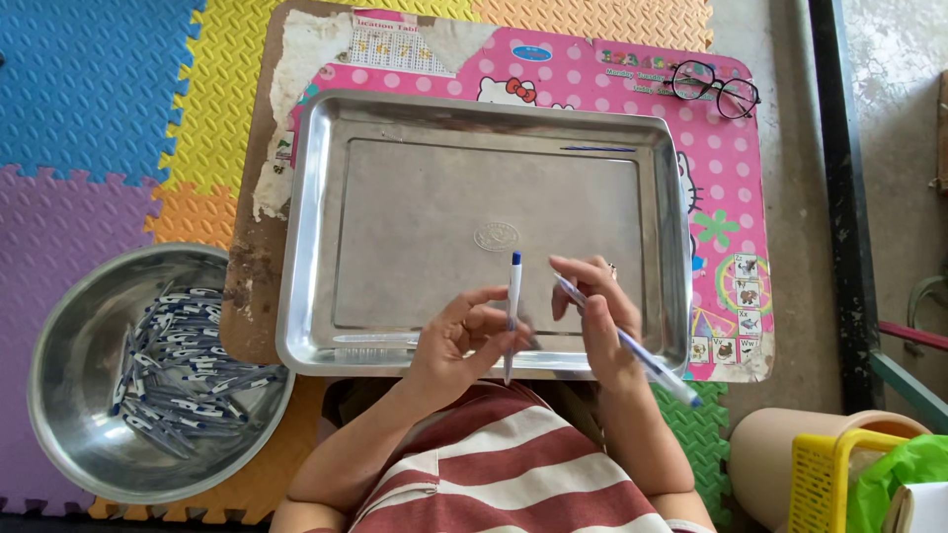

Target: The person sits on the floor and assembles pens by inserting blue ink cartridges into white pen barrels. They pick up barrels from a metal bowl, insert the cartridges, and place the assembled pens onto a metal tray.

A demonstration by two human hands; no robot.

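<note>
My left hand [462, 339] pinches a thin pen refill [513, 314] with a blue tip, held upright over the near edge of a large steel tray [395, 197]. My right hand [598, 321] grips a clear pen barrel with a blue end [632, 347], slanting down to the right. The two hands are close together, a few centimetres apart. A single blue refill [598, 149] lies at the tray's far right corner. Another clear pen part [375, 339] rests on the tray's near rim, left of my left hand.
A round steel bowl [69, 336] at the left holds several blue-and-white pen parts [183, 360]. The tray sits on a pink dotted lap desk [731, 178]; black glasses [716, 89] lie at its far right corner. A yellow basket [825, 479] and green bag stand at the lower right.
</note>
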